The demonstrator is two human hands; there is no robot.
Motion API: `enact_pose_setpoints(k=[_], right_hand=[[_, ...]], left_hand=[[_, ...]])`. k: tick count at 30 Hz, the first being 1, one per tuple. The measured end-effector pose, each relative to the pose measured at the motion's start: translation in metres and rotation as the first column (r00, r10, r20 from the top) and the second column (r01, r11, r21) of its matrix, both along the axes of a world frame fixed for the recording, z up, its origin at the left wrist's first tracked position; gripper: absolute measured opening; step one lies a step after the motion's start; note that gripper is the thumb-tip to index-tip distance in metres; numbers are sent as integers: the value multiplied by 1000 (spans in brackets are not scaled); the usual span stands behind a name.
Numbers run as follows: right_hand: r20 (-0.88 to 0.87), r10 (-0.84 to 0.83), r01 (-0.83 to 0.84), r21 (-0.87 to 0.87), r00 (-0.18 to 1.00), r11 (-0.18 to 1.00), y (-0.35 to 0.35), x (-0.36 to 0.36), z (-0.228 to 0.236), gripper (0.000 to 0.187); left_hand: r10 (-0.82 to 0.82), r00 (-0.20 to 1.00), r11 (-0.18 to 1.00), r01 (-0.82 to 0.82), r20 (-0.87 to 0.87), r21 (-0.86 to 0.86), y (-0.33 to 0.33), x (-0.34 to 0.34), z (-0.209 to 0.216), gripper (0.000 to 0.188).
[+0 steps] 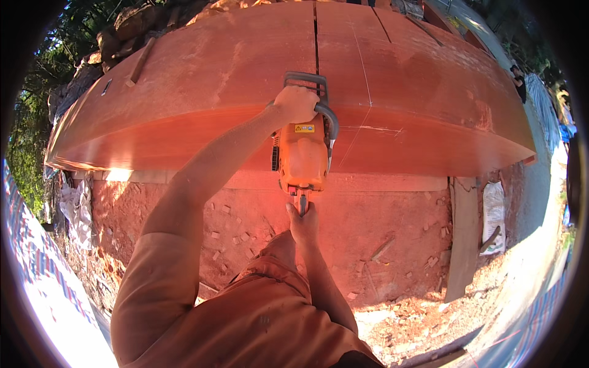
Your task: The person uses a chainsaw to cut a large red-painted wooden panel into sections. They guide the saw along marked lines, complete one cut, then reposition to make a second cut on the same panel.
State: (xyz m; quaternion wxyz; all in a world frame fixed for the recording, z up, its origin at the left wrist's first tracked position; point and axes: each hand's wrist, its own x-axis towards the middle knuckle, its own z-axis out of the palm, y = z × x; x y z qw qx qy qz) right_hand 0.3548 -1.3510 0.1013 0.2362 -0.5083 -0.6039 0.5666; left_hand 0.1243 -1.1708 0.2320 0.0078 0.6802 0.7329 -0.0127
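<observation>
My left hand (297, 103) is wrapped round the front handle of an orange chainsaw (305, 158). My right hand (304, 224) grips its rear handle, close to my body. The saw points away from me, its front against the near edge of a huge reddish wooden slab (215, 67). Its bar and chain are hidden from view. A straight dark slot (316, 37) runs across the slab's top in line with the saw. To the right of the saw, thin pale lines mark the top and the near side.
A short wooden stick (142, 61) lies on the slab's left part. At the right stand a plank (463, 239) and a white sack (492, 211). Wood chips and red dust cover the ground (374, 245). Another person (519, 83) is at the far right.
</observation>
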Motion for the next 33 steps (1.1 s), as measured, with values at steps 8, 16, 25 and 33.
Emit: enact_pose_setpoints(k=[8, 16, 25, 33], right_hand=[[-27, -19, 19, -10, 999, 1000, -9, 3, 8, 46], [7, 7, -6, -89, 1000, 996, -25, 0, 16, 49], [-92, -65, 52, -136, 994, 989, -45, -5, 29, 49], [-86, -63, 54, -102, 994, 993, -47, -7, 44, 53]], left_hand=[[-55, 998, 998, 55, -23, -5, 4, -4, 3, 27], [8, 996, 998, -14, -87, -67, -7, 2, 15, 31], [46, 991, 999, -47, -125, -10, -19, -11, 13, 34], [58, 995, 997, -61, -86, -38, -18, -22, 28, 32]])
